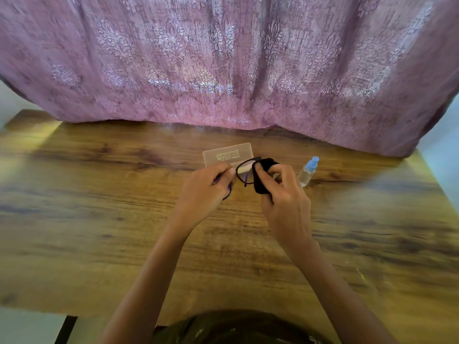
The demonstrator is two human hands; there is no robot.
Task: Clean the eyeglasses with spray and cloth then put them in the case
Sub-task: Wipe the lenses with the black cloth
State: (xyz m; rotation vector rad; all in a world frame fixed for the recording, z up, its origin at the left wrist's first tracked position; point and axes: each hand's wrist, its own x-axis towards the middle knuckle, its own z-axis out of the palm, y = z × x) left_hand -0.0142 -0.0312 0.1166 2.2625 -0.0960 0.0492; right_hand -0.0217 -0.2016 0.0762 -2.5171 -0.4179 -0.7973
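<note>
— Where are our eyeglasses?
— Above the table. Our left hand grips the frame, and our right hand pinches the soft cloth round one lens.
— They look light and easy to break. We should hold the frame.

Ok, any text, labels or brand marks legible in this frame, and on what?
On the case: several lines of gold print and a logo, upside down to the camera, too small and blurred to read.
On the spray bottle: no label visible.
On the eyeglasses and cloth: no text visible.

Dk olive-brown top w/ faint pale marks; forearms bare
</note>
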